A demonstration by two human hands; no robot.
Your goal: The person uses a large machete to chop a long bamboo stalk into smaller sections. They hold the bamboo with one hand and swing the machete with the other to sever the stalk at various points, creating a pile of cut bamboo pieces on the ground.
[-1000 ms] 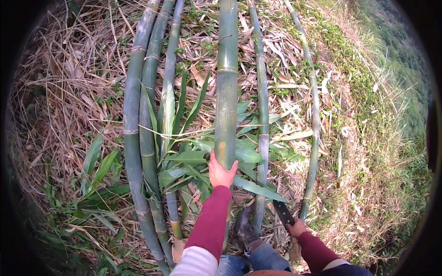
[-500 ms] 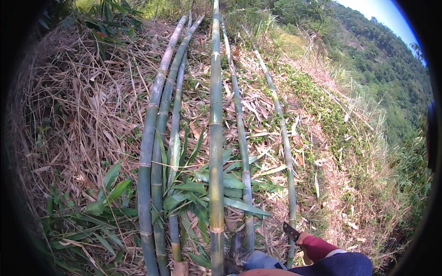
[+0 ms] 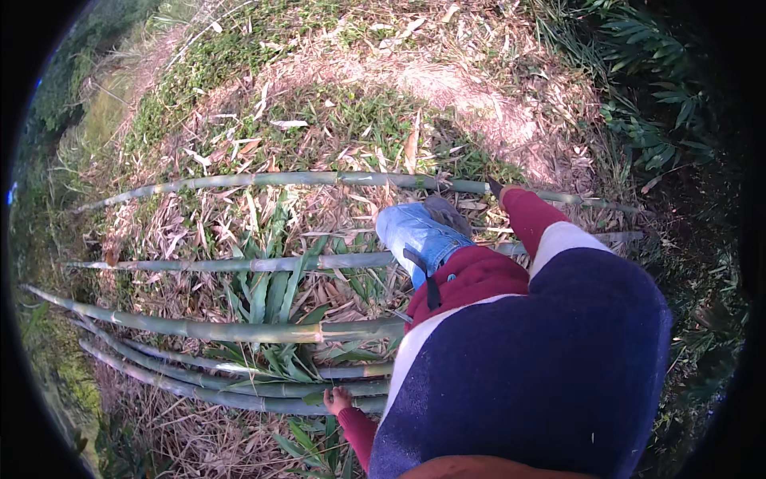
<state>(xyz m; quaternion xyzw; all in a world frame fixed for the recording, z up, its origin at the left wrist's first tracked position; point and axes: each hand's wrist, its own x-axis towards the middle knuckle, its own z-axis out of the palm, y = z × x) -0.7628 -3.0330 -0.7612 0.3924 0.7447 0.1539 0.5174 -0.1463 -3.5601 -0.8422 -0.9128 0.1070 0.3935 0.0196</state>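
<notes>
In my right hand [image 3: 505,195] is a knife [image 3: 495,187] with a short dark blade, its handle hidden in my closed fingers. It is over the bamboo pole [image 3: 371,179] that lies farthest from me in the view. At the lower middle my left hand [image 3: 338,400] hangs with fingers slightly bent and apart, holding nothing visible. Just by it runs the nearest bamboo pole [image 3: 263,402]; whether they touch I cannot tell. A thick green pole [image 3: 239,331] crosses the middle, its right end hidden behind my body.
Another pole [image 3: 319,262] passes behind my leg in blue jeans [image 3: 415,231]. Long green leaves [image 3: 275,291] lie among the poles. Dry bamboo litter [image 3: 171,235] covers the ground. Dark leafy growth [image 3: 662,104] borders the far right.
My view has swung to the right and down, so the poles now run across it. My left hand has come into view. The knife stays in my right hand.
</notes>
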